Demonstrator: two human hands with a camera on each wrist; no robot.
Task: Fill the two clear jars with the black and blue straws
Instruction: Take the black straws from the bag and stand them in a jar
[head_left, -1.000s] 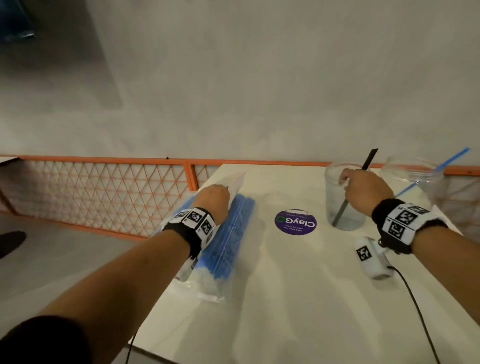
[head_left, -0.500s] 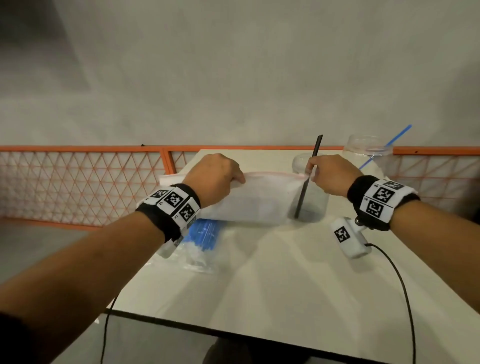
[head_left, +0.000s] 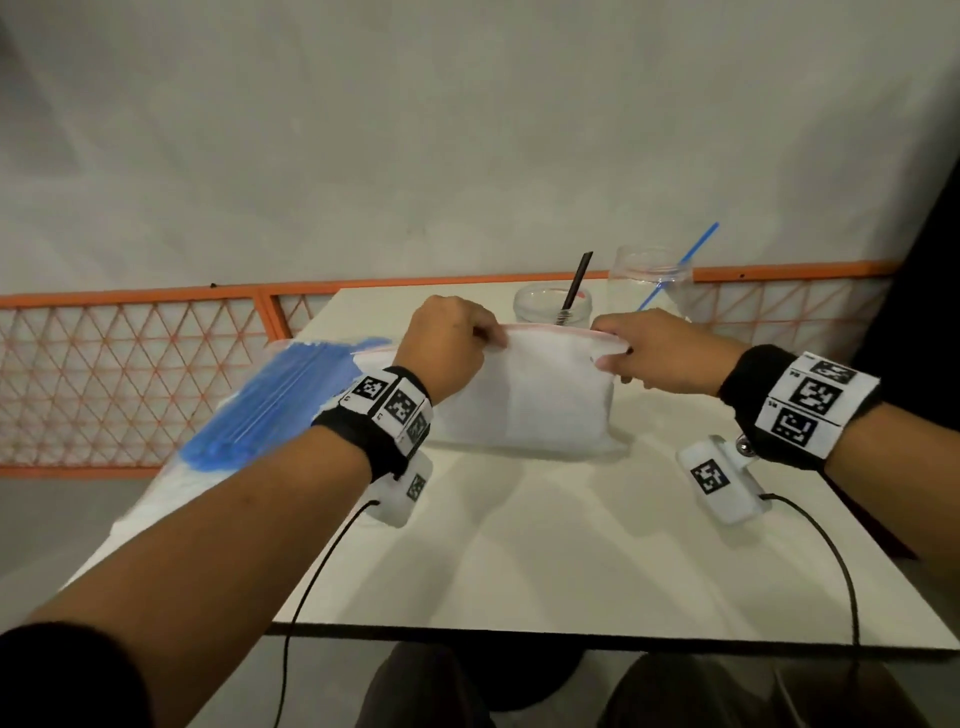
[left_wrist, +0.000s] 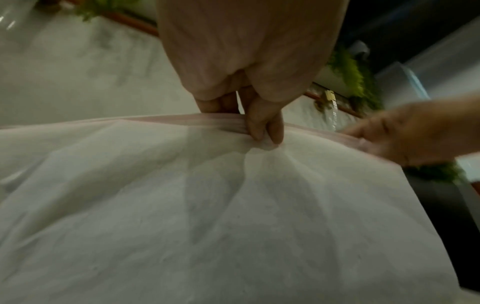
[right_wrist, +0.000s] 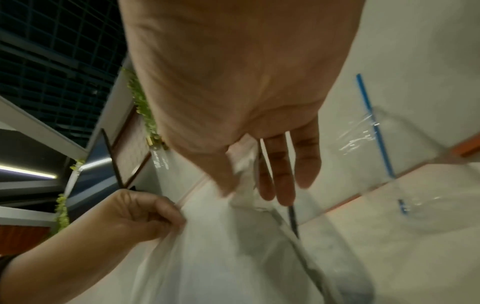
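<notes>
A frosted zip bag with a pink seal strip stands on the white table between my hands. My left hand pinches its top edge. My right hand pinches the bag's right top corner. What the bag holds does not show. Behind it stand two clear jars: the nearer jar has one black straw, the farther jar one blue straw. A second bag full of blue straws lies at the table's left edge.
An orange lattice railing runs behind and left of the table, with a plain grey wall beyond. Black cables trail from my wrist units over the table's near edge. My knees show under that edge.
My left hand lifted the frosted bag off the blue-straw bag toward the middle. My right hand let go of the black straw in the jar and took the bag's right corner.
</notes>
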